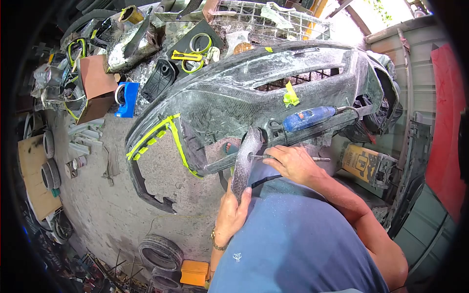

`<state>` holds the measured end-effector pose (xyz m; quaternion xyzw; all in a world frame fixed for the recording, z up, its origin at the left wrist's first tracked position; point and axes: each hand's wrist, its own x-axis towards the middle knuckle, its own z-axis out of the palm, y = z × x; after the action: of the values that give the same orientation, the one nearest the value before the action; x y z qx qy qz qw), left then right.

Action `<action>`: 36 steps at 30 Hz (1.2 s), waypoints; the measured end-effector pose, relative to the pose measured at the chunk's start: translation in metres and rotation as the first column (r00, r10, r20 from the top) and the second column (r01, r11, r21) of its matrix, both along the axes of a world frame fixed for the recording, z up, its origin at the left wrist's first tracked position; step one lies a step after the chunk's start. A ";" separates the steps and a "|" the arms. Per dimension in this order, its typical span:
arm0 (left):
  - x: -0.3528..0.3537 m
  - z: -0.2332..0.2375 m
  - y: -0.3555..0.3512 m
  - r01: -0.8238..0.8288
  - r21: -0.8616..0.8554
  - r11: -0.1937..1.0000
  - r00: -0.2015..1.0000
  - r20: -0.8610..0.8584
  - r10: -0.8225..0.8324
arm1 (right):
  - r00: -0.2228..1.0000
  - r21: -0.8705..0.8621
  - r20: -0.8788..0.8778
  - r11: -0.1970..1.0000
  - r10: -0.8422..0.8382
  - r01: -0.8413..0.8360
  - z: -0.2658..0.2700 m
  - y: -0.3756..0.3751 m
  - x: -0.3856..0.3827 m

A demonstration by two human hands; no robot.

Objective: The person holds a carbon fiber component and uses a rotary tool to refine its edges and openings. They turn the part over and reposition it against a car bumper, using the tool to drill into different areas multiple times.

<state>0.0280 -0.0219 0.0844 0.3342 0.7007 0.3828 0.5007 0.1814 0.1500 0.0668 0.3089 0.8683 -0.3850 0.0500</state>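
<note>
My left hand (231, 215) grips the lower end of a curved, dust-coated dark trim piece (244, 158), its thumb along the edge. Pinched in my right hand (293, 166) is a slim metal rotary handpiece (320, 159), its tip right at a small hole in the trim piece. Just beyond my hands, a blue rotary tool (310, 118) lies on a large dusty car bumper (220, 105), with a dark flexible shaft curving from its nose. Yellow-green masking tape (178, 141) lines the bumper's left opening, and another scrap of tape (290, 94) sticks near its slotted vent.
Behind the bumper are tape rolls (200, 43), a blue tape dispenser (127, 99) and a cardboard piece (97, 78). Tyres (161, 252) and an orange block (195, 272) sit on the concrete floor at lower left. A yellow-and-black box (367, 161) stands at right.
</note>
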 end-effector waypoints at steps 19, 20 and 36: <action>-0.002 0.000 0.000 -0.017 0.007 1.000 1.000 0.011 0.017 | 0.998 -0.145 -0.034 0.988 -0.057 0.051 -0.005 -0.002 0.001; -0.002 -0.002 -0.001 -0.025 0.005 1.000 0.999 0.024 0.025 | 0.996 -0.140 -0.059 0.988 -0.069 0.061 -0.006 -0.002 0.002; 0.002 -0.001 0.000 -0.013 0.025 1.000 1.000 0.008 0.013 | 0.996 -0.229 -0.054 0.972 -0.069 0.055 -0.005 -0.007 0.004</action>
<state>0.0296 -0.0218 0.0830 0.3343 0.6959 0.3964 0.4968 0.1851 0.1434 0.0616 0.3161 0.8097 -0.4923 0.0464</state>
